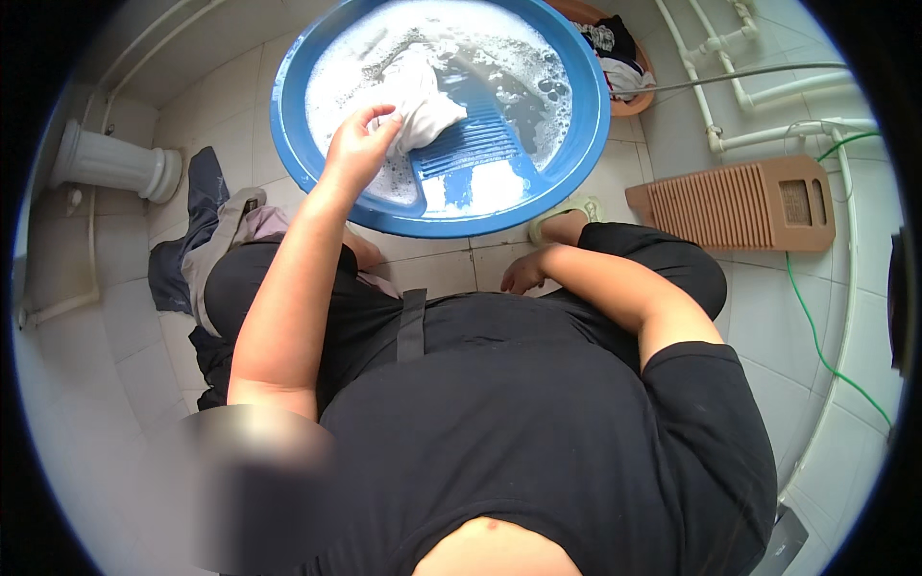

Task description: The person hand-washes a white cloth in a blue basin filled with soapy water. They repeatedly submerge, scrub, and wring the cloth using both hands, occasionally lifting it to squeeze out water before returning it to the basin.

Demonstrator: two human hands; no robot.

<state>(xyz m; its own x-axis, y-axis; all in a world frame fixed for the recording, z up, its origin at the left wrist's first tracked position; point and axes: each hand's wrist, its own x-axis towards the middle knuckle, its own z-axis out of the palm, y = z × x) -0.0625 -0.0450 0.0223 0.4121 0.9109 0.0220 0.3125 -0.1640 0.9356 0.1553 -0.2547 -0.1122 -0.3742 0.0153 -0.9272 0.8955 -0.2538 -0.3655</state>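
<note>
A large blue washbasin [288,125] holds foamy water, and a ridged washboard [471,144] is moulded into its near side. Soaked white cloth [418,96] lies bunched partly in the suds, with one end over the top ridges. At the basin's left side, my left hand [360,149] is closed with thumb and forefinger drawn together at the cloth's edge, pinching it; the exact grip is partly hidden. My right hand [525,273] hangs between my knees, short of the basin's near rim, its fingers loosely apart and holding nothing.
A brown washboard [735,206] leans on the right beside white pipes [768,139] and a green hose [816,331]. Behind the basin sits an orange tub [642,101] with dark and white clothes. Dark and beige clothes [197,240] lie left, near a white pedestal [115,161].
</note>
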